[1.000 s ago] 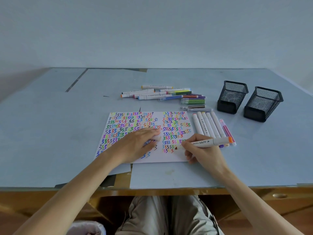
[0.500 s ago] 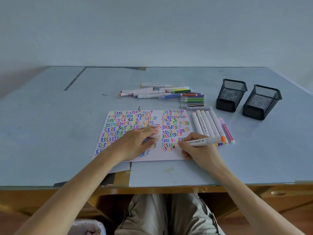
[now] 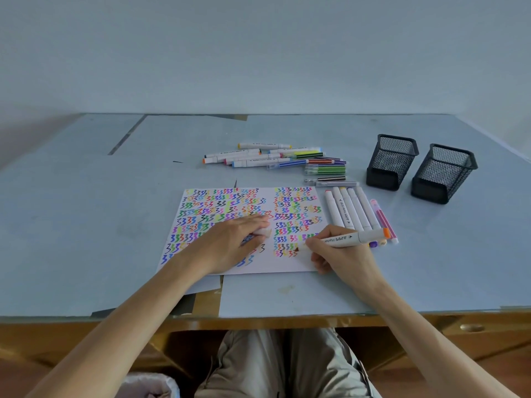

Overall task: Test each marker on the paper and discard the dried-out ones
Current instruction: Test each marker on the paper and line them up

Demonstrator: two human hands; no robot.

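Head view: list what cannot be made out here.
- Insides of the two mesh cups: the camera angle and dark mesh hide any contents.
- The cap under the left hand: mostly covered by its fingers.
- Print on the marker in the right hand: too small.
- Bin: cut off by the bottom edge.

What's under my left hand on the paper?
The left hand rests on the paper, a white marker cap peeking from under its fingers. Squiggles beneath the palm are hidden.
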